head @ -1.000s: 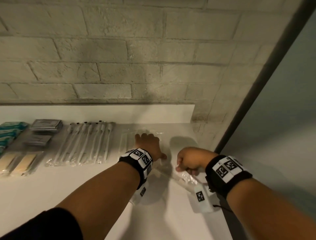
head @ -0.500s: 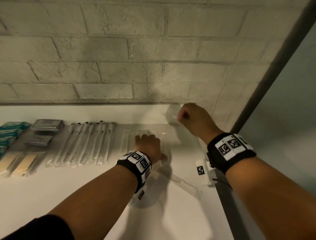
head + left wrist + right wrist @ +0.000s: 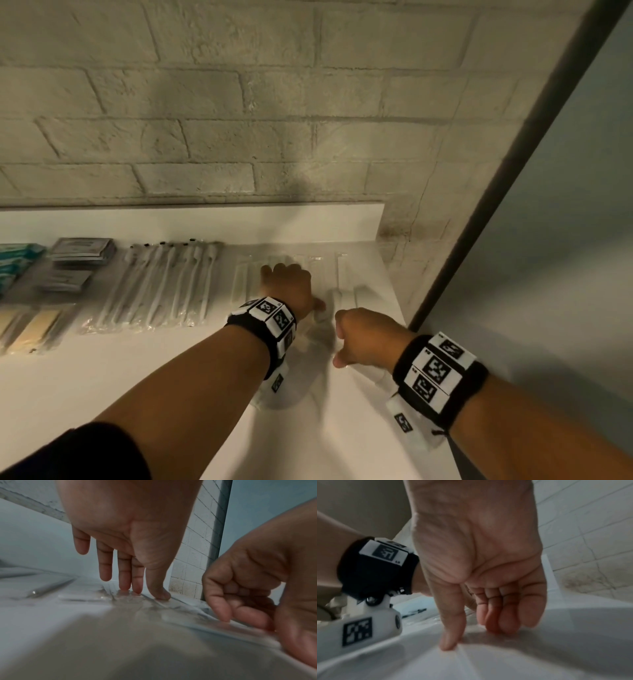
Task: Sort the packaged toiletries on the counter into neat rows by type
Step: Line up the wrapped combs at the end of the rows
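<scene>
My left hand lay flat with straight fingers pressing down on the clear-wrapped packets at the right end of the counter, beside the row of wrapped toothbrushes. My right hand, fingers curled, thumb and fingertips touched another clear packet just nearer me; I couldn't tell if it gripped it.

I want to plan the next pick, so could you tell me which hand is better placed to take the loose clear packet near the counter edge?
Right hand: its thumb and curled fingers already touch the clear packet; the left hand presses the sorted packets.
</scene>
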